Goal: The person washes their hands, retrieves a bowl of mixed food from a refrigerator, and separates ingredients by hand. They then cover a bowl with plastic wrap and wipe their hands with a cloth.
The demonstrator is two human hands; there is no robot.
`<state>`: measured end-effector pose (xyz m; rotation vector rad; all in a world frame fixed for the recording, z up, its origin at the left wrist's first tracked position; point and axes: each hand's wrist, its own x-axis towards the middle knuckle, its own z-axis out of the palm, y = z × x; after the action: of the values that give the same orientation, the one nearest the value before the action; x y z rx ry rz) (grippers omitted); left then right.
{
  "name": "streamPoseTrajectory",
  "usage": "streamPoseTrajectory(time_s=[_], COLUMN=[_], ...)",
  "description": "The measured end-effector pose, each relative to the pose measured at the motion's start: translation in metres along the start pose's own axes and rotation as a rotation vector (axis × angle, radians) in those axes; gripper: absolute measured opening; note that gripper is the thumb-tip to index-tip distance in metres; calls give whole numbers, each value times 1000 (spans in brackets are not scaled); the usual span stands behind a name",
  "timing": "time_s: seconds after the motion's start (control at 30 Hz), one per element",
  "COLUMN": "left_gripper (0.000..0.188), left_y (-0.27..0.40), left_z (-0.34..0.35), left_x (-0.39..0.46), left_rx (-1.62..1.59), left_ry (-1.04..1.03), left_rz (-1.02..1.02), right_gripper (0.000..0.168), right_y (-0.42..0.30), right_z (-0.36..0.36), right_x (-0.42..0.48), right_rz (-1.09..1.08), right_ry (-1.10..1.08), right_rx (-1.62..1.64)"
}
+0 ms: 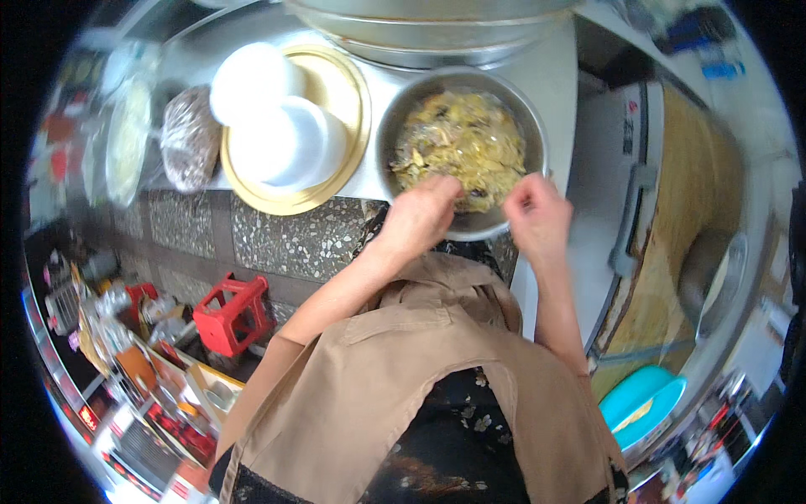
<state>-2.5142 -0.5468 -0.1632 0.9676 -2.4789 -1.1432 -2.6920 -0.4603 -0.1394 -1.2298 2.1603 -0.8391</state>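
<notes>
A round metal bowl (385, 148) stands in front of me, filled with wet yellow-green shredded food (466, 145), perhaps pickled vegetables, with some dark pieces. My left hand (425, 205) is over the bowl's near left side, fingers curled down at the food. Over the near right rim, my right hand (540, 214) has its thumb and fingers curled together. Motion blur and the turned fingers hide whether either hand pinches a piece of food. A gap separates the two hands.
Left of the bowl, two white round containers (286, 145) stand on a gold-coloured round lid (352, 94). Beside them lies a filled clear plastic bag (189, 138). Large metal steamer-like tiers (434, 31) stand behind. A red plastic stool (233, 315) is at lower left, a turquoise basin (655, 390) at lower right.
</notes>
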Motion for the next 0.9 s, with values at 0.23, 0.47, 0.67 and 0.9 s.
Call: streamPoseTrajectory(time_s=[0.23,0.47,0.67,0.9], left_gripper=[35,22,15,15], left_y=[-5,-93,-300,-489], left_z=[-16,-27,-81,-176], left_x=[-48,-162,-213,-163], left_rx=[40,89,241,113], left_ry=[327,676,1131,766], left_rz=[190,23,-798,-678], right_gripper=[64,38,19,15], right_y=[24,78,62,-57], right_z=[19,58,72,140], right_x=[-27,-31,-44,-121], right_rz=[60,657,551,702], right_ry=[410,35,351,390], right_rx=[79,960,658,776])
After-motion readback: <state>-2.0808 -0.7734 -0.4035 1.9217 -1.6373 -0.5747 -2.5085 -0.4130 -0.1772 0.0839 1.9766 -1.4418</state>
